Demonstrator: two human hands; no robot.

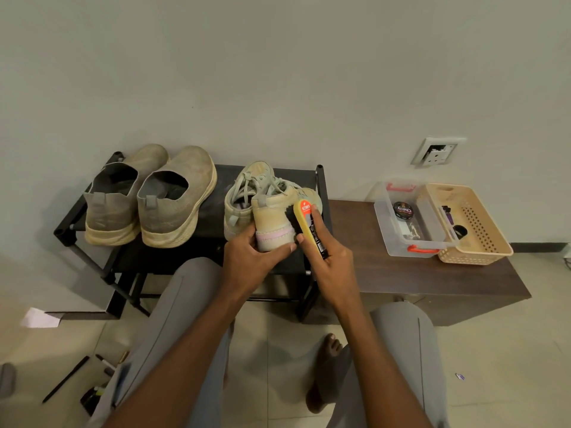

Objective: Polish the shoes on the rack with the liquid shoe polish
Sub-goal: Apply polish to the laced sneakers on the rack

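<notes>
Holding a tin (pixel 402 210), the clear box (pixel 384 220) sits beside hands gripping shoe (pixel 272 222) and brush (pixel 307 225).

Rack (pixel 321 193): matt black metal tubes. Left slip-on pair (pixel 148 196): knit cloth, dusty, w/ rough rubbery soles. Brush (pixel 309 227): glossy yellow plastic, black bristles. Right bench (pixel 417 279): dark matt wood. Far tub (pixel 386 223): clear smooth plastic; basket (pixel 491 230): beige perforated plastic.

My left hand (pixel 251 257) grips the heel of a beige sneaker (pixel 273 222) at the shoe rack's (pixel 321 193) right front edge; my right hand (pixel 327 257) presses a yellow Kiwi brush (pixel 307 225) against its side.
</notes>
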